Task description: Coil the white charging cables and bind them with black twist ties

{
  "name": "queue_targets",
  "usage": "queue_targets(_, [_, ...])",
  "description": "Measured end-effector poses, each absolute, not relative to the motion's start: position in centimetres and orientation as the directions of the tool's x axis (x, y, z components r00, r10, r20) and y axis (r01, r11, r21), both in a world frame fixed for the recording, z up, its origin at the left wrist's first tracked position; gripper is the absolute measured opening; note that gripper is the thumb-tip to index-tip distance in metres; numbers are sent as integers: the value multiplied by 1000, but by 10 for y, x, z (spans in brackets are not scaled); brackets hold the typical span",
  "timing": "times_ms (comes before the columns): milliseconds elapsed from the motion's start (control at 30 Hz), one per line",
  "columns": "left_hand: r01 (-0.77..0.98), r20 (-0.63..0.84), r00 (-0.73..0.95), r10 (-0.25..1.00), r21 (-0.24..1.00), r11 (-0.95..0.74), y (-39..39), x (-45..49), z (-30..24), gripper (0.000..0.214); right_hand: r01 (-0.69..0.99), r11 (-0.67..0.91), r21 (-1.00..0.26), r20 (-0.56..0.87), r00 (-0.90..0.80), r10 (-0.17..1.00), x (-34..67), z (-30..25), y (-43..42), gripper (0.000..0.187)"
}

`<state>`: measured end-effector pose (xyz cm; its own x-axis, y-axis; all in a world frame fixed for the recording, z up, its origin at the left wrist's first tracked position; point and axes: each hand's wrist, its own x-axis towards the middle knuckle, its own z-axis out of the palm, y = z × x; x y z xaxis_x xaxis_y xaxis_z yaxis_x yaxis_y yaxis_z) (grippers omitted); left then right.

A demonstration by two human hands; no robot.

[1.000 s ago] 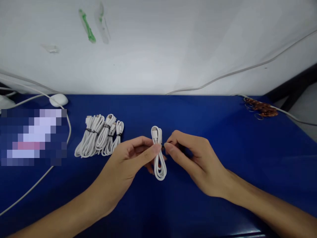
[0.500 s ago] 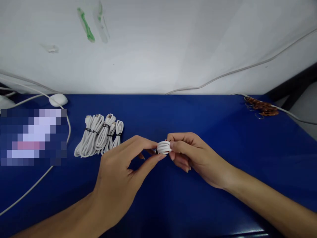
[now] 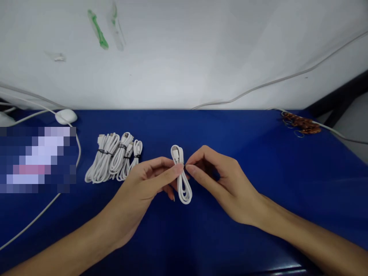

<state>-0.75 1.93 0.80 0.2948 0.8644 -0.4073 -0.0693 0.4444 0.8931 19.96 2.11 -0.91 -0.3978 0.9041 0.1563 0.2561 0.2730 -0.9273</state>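
Observation:
A coiled white USB cable is pinched round its middle between the thumb and fingers of my left hand. Its loops stand lengthwise, with a plug showing at the upper end. Close against the coil's right side, my right hand has thumb and forefinger pressed together. A tiny dark bit shows at those fingertips, too small to name. To the left of my left hand lie several bundled white cables, bound with black ties and showing plugs at their upper ends.
A white mouse sits at the back left, near loose white cords. A blurred-out patch covers the left side. Brown strands with thin wire rings lie at the back right. The blue table meets a pale wall.
The coil has turned from end-on to lengthwise, so its loops and plug now show. My left thumb lies across it, and my right fingers have shifted to a pinch at its side.

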Motion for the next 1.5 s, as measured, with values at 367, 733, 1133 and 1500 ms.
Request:
queue_targets(367, [81, -211, 215, 954, 977, 197, 18, -6, 9, 5, 209, 116, -971, 32, -368, 929, 200, -7, 22, 31])
queue_targets(733, [304, 7, 92, 996, 952, -35, 12, -7, 5, 10, -201, -452, -869, -297, -520, 801, 201, -8, 30, 38])
queue_targets(1133, [279, -59, 42, 997, 959, 45, 12, -7, 7, 10, -67, -254, -965, -192, -478, 857, 198, -11, 31, 42])
queue_targets(1500, [197, -182, 120, 976, 968, 156, 17, -6, 12, 13, -68, -213, -975, -154, -484, 862, 198, -8, 29, 30])
